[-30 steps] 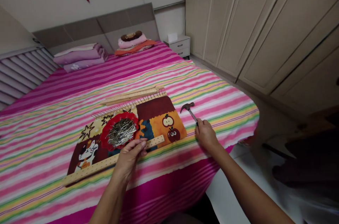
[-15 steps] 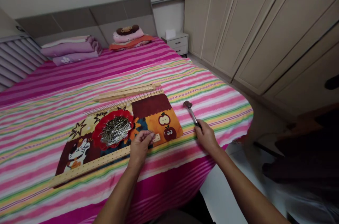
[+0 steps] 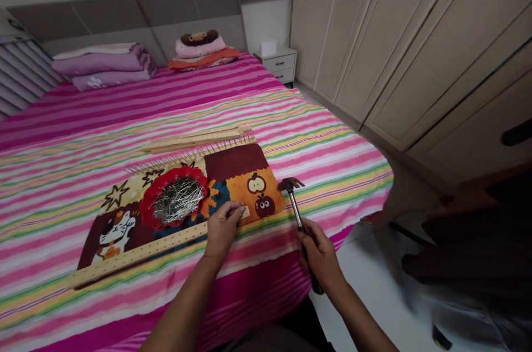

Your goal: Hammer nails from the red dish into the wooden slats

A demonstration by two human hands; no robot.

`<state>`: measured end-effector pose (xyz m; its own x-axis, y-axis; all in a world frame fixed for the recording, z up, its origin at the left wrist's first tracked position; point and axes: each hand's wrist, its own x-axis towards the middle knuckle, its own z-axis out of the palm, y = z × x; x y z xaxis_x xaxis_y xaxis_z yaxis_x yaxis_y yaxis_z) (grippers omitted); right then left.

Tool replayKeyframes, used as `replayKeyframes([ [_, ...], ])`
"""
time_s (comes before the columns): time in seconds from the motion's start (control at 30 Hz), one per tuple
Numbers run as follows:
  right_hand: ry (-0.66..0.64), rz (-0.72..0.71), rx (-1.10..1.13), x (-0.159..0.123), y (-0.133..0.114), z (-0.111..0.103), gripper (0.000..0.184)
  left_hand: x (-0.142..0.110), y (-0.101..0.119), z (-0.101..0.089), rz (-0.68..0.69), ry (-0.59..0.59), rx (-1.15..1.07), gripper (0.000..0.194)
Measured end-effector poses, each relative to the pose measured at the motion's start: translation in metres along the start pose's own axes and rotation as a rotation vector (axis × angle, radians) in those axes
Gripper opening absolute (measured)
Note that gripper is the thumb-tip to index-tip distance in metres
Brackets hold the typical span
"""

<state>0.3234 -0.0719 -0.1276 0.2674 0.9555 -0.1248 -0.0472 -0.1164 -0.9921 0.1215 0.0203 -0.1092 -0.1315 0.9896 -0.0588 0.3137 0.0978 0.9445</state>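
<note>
A claw hammer [image 3: 296, 209] with a dark head and shiny shaft is in my right hand [image 3: 320, 255], its head raised at the mat's right edge. My left hand [image 3: 224, 225] is pinched closed over the right end of a wooden strip [image 3: 141, 249] with small holes along it. Whatever its fingertips hold is too small to make out. The strip lies along the near edge of a patterned mat [image 3: 245, 163]. A red scalloped bowl [image 3: 146, 209] full of loose nails [image 3: 178, 199] sits on the mat, left of my left hand.
Behind the mat lies a wooden strip [image 3: 216, 148] with a row of nails standing in it, and more strips [image 3: 187, 138] beyond. Folded bedding [image 3: 108, 64] is stacked by the headboard [image 3: 183, 11]. A wardrobe [image 3: 374, 25] stands to the right of the striped bed [image 3: 341, 174].
My right hand has lifted the hammer from the bed and brought it left and closer, with its head turned. My left hand stays pinched at the strip's end. The view has shifted slightly.
</note>
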Motion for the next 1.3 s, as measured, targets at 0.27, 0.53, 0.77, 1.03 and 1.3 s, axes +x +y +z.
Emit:
replayKeyframes([
  [0.27,-0.106,-0.023,0.123,-0.014,-0.021,0.007,0.025,-0.003,0.005,0.002,0.024,0.051,0.102,0.022],
  [0.53,-0.161,-0.128,-0.017,-0.02,-0.02,0.007,0.023,-0.002,-0.002,0.004,0.123,0.025,0.212,0.019],
  [0.77,-0.363,-0.332,-0.365,-0.027,-0.041,0.009,0.046,-0.005,-0.005,0.006,0.28,0.045,0.314,0.015],
  [1.03,-0.367,-0.541,-0.529,-0.025,-0.05,0.026,0.056,-0.005,-0.005,0.006,0.291,0.045,0.353,0.015],
  [1.3,-0.318,-0.489,-0.505,-0.022,-0.053,0.027,0.049,-0.004,-0.01,0.008,0.305,0.061,0.371,0.013],
])
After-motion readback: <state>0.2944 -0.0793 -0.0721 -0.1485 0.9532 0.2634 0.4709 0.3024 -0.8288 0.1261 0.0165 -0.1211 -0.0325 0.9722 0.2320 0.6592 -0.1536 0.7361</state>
